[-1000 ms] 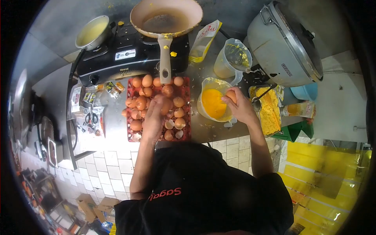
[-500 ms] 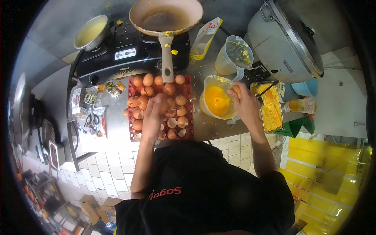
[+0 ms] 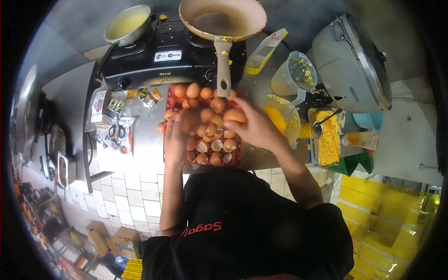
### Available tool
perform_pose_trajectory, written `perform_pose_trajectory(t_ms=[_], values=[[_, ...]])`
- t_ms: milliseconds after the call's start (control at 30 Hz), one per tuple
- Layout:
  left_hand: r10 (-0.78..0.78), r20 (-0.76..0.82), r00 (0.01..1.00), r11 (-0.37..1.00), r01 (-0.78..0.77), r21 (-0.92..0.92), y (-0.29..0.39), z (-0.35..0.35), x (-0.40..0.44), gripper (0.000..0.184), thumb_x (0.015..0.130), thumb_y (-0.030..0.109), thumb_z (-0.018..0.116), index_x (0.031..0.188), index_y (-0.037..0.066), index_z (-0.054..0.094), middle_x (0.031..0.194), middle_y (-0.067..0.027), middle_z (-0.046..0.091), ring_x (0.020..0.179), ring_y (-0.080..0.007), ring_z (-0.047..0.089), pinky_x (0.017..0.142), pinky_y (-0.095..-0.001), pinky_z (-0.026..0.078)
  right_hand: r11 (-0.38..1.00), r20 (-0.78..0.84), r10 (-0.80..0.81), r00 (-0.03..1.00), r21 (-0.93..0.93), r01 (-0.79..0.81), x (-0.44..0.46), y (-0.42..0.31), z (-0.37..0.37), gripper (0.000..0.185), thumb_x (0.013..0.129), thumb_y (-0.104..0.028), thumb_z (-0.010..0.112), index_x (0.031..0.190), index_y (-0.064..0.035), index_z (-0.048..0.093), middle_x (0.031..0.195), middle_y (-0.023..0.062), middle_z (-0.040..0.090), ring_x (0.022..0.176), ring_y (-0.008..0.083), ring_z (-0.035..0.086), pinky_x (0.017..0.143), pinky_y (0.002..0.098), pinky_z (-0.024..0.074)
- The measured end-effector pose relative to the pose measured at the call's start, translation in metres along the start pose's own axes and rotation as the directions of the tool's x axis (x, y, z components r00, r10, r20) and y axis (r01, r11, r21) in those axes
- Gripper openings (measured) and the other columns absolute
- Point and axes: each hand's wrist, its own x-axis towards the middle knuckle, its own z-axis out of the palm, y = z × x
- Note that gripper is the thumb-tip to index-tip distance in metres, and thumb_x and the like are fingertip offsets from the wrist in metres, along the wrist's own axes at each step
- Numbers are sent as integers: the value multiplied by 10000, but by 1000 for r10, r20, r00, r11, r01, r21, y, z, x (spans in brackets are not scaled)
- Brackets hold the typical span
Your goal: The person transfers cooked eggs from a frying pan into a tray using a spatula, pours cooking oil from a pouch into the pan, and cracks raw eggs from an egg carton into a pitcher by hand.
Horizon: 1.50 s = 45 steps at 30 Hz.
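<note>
A red egg tray holds whole brown eggs, with several cracked, empty shells toward its near side. My left hand is over the tray's left part, its fingers curled against a motion-blurred brown egg. Over the right part, my right hand has its thumb and fingers around another brown egg; whether that shell is whole I cannot tell. Just right of this hand stands a clear plastic jug with yellow beaten egg in it, partly covered by my wrist.
A gas stove carries a frying pan, its handle reaching over the tray, and a saucepan. To the right are a second jug, a large pot and a metal tray of yellow food. Scissors lie left.
My right hand has moved left from the jug to above the egg tray, with an egg in its fingers. My left hand stays over the tray's left side. The camera view has shifted slightly.
</note>
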Motion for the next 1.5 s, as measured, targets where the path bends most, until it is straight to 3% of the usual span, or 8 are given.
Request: perform_pose_trajectory(t_ms=[433,767,833,900,1000,1100,1200,1500], values=[[0,-118,993,993,-14,-121,11,-54,-7,322,1021,347,521,1174,64,535,997,-26,609,760,-88,542,675,-223,452,912,707,78,703,-336,236,137,90,42,194,802,-190,678,856,-66,540,875,125,609,880,341,622,794,437,481],[-97,146,984,993,105,-48,7,-43,-22,350,1015,295,489,1272,68,557,1213,-45,558,1010,-143,578,758,-264,475,913,420,-59,905,-345,220,100,70,-28,380,801,-208,676,1130,-85,531,904,144,629,890,307,655,735,388,515],[-199,267,943,980,196,36,8,-31,-29,373,1017,285,498,1311,56,513,1229,-68,556,1020,-164,581,780,-279,499,918,428,282,859,142,-371,66,50,-69,333,870,-191,590,1181,-86,535,1025,139,632,972,251,652,730,330,520],[-230,376,897,970,242,15,11,0,-36,383,1031,289,490,1334,55,477,1122,-78,584,891,-150,600,740,-267,504,484,342,170,924,788,-381,22,63,-101,335,922,-148,541,1244,-67,497,1127,124,607,1000,226,631,713,284,503],[-177,504,845,983,181,41,1,56,-38,398,1034,278,507,1351,47,434,1070,-95,595,845,-154,615,749,-274,514,446,-150,317,937,895,-8,-28,38,-99,363,943,-138,570,1275,-51,454,1142,123,584,956,237,619,717,295,496],[-143,511,848,989,134,54,-9,119,-39,384,1041,259,487,1333,17,427,1119,-124,559,882,-169,620,769,-281,514,933,-667,237,706,359,26,-58,16,-69,318,956,-132,597,1238,-36,486,1130,127,589,940,237,607,775,319,494],[-92,578,811,989,5,150,-21,162,-46,369,1055,242,438,1317,-18,441,1213,-158,490,916,-179,625,758,-274,510,982,-505,-84,859,-188,-15,-67,7,-54,284,961,-158,621,1189,-20,525,1118,135,588,940,232,606,826,331,488],[-148,595,790,989,129,76,-40,177,-50,397,1050,364,430,1284,46,390,1036,-91,534,730,-131,586,610,-251,476,838,-325,368,871,523,-159,-95,63,-76,395,959,-239,650,1236,-29,462,1139,99,551,934,184,615,814,294,499]])
